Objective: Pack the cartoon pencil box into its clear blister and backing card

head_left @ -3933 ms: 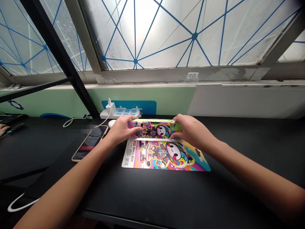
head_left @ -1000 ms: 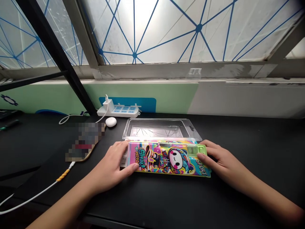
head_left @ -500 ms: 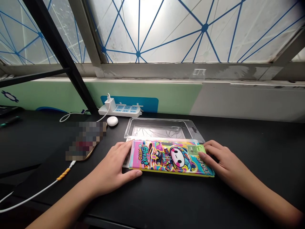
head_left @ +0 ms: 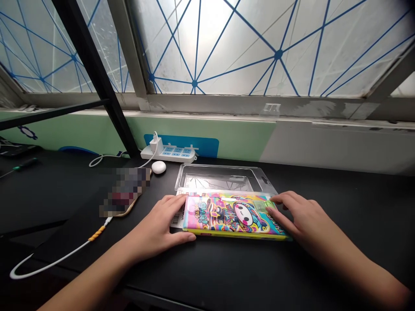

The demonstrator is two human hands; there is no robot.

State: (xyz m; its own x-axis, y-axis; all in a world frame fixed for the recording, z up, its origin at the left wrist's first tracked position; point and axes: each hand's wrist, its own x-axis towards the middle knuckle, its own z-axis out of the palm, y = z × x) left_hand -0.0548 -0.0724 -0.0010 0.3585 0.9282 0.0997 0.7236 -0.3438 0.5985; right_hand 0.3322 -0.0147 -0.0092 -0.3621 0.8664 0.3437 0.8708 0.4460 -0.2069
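Observation:
A colourful cartoon pencil box lies flat on the black desk, on top of its printed card insert. My left hand grips the box's left end, thumb along the front edge. My right hand holds the right end, fingers resting on the green corner. Just behind the box lies the clear plastic blister tray, empty.
A phone on a white charging cable lies left of the box. A white power strip and a small white round case sit by the wall. A black diagonal frame bar rises at the left.
The box came out of its packaging and moved toward me; the clear tray now lies behind it. Over the last second the box has flattened down onto the card insert.

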